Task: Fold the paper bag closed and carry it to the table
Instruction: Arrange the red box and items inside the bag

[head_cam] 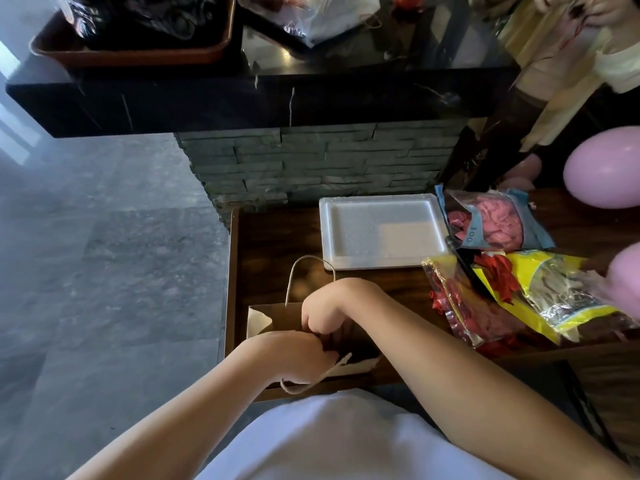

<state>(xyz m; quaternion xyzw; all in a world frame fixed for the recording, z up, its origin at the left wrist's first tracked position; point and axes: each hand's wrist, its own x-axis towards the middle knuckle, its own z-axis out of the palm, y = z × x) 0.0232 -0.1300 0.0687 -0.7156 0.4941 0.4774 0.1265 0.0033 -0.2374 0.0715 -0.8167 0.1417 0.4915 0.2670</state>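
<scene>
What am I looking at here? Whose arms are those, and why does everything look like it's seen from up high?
There is no machine here, only a person. The one picture comes from a camera worn on the person's head, looking down, so you see their own arms from above.

Both hands are at the open top of a brown paper bag that stands on a dark wooden table. The left hand pinches the near edge by a string handle. The right hand curls over the far edge.

Also on the table are a white foam tray, packets of balloons and blown-up pink balloons. Behind stands a black counter.
</scene>
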